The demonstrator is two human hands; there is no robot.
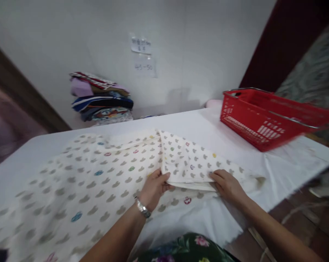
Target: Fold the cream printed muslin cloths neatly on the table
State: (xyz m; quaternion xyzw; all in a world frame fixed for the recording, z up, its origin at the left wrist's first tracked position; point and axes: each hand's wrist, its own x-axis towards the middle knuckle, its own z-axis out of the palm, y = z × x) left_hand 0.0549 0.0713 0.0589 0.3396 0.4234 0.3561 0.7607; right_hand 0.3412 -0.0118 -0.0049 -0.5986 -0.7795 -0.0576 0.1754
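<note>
A cream cloth point(115, 174) printed with grey shapes and a few coloured ones spreads over the white table, its right part folded over on itself. At the near edge of that folded part, my left hand point(156, 187) pinches a corner of the cloth between thumb and fingers; a metal watch is on the wrist. Farther right, my right hand point(227, 183) grips the same near edge, its thumb and lower fingers partly hidden. The cloth tapers to a narrow end beyond my right hand.
A red plastic basket point(251, 123) with metal handles stands at the right rear of the white-covered table point(199, 122). Against the wall at the back left is a stack of folded fabrics point(103, 100). Paper notes point(144, 65) are stuck on the wall.
</note>
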